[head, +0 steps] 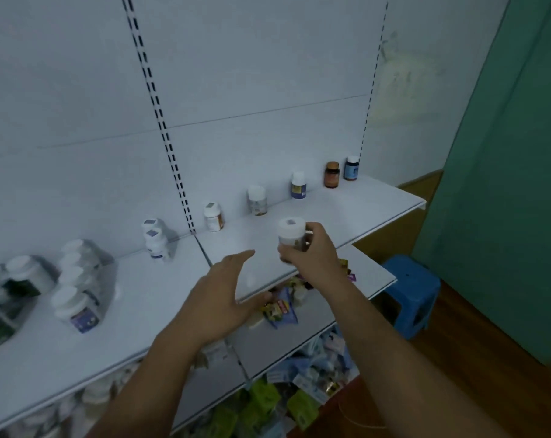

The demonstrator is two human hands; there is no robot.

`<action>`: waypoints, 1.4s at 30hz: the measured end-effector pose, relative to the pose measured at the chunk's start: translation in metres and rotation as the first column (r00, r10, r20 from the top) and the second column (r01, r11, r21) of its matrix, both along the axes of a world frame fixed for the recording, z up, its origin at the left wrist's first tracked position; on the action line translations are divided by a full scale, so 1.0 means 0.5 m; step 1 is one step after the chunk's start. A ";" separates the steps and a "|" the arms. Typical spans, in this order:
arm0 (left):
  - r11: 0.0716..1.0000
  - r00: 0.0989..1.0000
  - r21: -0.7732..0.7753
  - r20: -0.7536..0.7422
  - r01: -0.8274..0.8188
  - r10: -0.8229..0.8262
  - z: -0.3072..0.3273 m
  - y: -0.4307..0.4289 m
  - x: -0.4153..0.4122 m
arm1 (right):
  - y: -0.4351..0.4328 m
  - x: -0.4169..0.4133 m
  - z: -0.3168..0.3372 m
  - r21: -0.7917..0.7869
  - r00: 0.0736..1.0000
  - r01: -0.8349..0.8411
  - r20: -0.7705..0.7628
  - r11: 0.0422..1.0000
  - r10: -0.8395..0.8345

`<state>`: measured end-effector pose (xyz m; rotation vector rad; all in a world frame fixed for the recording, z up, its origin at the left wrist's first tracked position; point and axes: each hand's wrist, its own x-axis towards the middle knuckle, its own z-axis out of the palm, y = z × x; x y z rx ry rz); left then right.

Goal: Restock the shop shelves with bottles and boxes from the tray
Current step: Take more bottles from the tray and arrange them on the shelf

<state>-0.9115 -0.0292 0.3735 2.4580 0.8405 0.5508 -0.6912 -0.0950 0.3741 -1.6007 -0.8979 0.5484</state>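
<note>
Above the white metal shelf (346, 213), the right hand (312, 254) grips a white-capped clear plastic bottle (291, 235); the left hand (220, 298) hovers beside it, fingers spread, holding nothing.

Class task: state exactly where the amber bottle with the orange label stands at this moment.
In the head view, the amber bottle stands at the top shelf's far right, against the back panel, between a blue-labelled bottle and a white-capped bottle.

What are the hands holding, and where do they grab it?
The right hand holds a white-capped bottle around its lower body, below the cap. The left hand is open and holds nothing.
</note>
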 end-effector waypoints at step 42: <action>0.828 0.828 0.046 -0.024 -0.559 0.560 -0.012 0.183 0.251 | 0.347 0.262 -0.090 -0.062 0.929 -0.268 0.249 0.961 0.275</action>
